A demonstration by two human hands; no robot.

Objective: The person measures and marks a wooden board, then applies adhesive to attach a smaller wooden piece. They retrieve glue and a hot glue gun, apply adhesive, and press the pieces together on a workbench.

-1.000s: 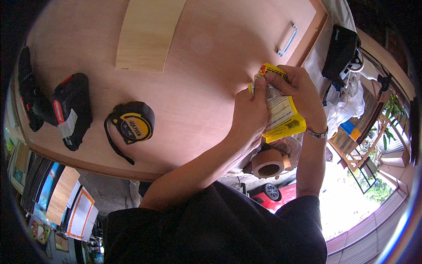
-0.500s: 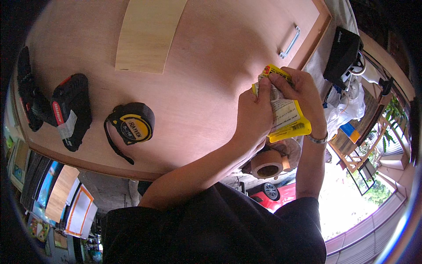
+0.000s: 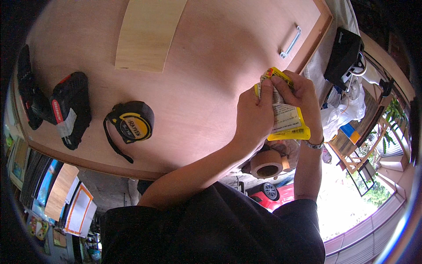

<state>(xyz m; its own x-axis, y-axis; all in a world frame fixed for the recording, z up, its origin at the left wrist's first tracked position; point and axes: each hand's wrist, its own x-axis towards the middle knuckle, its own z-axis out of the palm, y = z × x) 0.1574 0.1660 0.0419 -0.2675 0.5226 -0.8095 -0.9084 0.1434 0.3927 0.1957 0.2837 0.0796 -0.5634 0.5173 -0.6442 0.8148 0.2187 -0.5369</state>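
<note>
Both my hands hold a small yellow packet with a white label point(image 3: 285, 119) above the right edge of the plywood tabletop point(image 3: 206, 79). My left hand point(image 3: 252, 115) grips its left side. At the packet's top edge, the fingers of my right hand point(image 3: 300, 93) pinch it; a band sits on that wrist. The packet's contents are hidden by my fingers.
A yellow and black tape measure point(image 3: 132, 122) lies left of my hands. Further left is a black and red power tool point(image 3: 66, 110). A pale wooden board point(image 3: 147, 33) and a metal handle point(image 3: 290, 42) lie further up. A brown tape roll point(image 3: 266, 163) sits below my hands, a black case point(image 3: 345, 53) at right.
My hands and the packet have shifted slightly up, and my right fingers have moved along the packet's top edge. Nothing on the tabletop has moved.
</note>
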